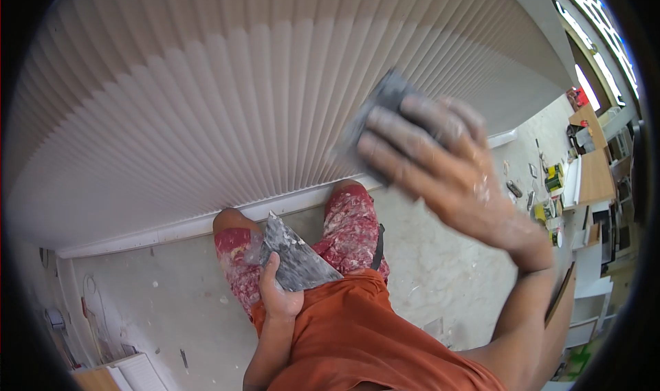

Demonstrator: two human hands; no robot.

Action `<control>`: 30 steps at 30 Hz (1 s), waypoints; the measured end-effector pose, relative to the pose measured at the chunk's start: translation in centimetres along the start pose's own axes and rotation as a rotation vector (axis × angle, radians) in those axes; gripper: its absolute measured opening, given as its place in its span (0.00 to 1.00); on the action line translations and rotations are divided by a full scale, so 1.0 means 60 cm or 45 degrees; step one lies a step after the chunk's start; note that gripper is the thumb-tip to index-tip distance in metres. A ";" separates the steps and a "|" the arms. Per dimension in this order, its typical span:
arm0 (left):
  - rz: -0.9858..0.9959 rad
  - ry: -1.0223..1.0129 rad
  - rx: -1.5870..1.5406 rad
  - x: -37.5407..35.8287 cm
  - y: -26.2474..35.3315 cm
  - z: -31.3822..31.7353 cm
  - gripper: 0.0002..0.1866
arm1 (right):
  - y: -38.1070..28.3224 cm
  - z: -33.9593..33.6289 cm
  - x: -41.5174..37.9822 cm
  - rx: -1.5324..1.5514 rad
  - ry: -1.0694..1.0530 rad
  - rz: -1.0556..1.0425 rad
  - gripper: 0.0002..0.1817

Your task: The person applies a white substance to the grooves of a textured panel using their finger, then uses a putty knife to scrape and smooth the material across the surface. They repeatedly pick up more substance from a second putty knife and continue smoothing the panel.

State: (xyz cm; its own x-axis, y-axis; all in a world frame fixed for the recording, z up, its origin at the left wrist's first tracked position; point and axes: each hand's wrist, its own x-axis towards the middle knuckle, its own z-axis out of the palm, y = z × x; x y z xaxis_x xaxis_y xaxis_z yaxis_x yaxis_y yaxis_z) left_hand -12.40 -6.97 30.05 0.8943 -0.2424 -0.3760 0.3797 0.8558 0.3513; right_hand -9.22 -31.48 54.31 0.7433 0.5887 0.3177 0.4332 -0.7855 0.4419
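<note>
My right hand (447, 161) is raised in front of a white fluted panel (227, 102). Its whitened fingers press over a flat dark grey pad (387, 95), blurred by motion, whose exact kind I cannot tell. The thumb is hidden behind the hand. Low at my lap, my left hand (278, 291) grips a stiff grey triangular sheet (295, 257) streaked with white, its thumb on the near face. The sheet's pointed corner reaches up between my knees, and its lower edge lies against my orange shirt (371, 329).
The panel's white base ledge (185, 227) runs just past my knees. On the dusty floor (440, 253) to the right stand several tins (552, 178) near small scattered tools. Wooden boards (595, 178) line the far right. A white ribbed piece (141, 372) lies at lower left.
</note>
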 end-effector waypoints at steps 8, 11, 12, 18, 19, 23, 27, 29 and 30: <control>-0.059 -0.208 -0.098 -0.004 0.016 0.098 0.21 | -0.195 0.179 -0.038 1.972 0.612 -0.086 0.30; 0.565 -0.256 0.705 -0.026 0.029 0.118 0.24 | -0.146 0.211 -0.050 1.507 0.123 0.169 0.32; 0.379 -0.259 0.418 -0.036 0.041 0.130 0.29 | -0.130 0.219 -0.062 1.250 -0.015 0.169 0.33; 0.390 -0.334 0.278 0.019 0.047 0.120 0.23 | -0.128 0.151 -0.061 2.638 1.293 1.132 0.20; 0.414 -0.296 0.286 0.020 0.050 0.120 0.23 | -0.130 0.125 -0.052 2.675 1.229 1.227 0.22; 0.415 -0.561 0.445 0.021 0.057 0.134 0.22 | -0.118 0.088 -0.051 2.857 0.863 1.171 0.28; 0.533 -0.743 0.508 0.023 0.053 0.140 0.23 | -0.114 0.077 -0.030 2.875 0.822 1.235 0.30; 0.532 -0.755 0.465 0.022 0.055 0.143 0.24 | -0.101 0.083 -0.034 3.020 0.721 1.186 0.30; 0.533 -0.765 0.421 0.021 0.058 0.143 0.25 | -0.097 0.091 -0.035 3.090 0.678 1.157 0.30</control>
State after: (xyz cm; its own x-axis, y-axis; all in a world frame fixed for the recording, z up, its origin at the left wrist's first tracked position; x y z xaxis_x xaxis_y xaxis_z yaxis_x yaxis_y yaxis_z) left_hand -7.95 -8.25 38.17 0.9168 -0.2161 0.3359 -0.0495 0.7732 0.6323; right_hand -10.55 -29.19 46.51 0.9961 -0.0824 0.0319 0.0769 0.6309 -0.7721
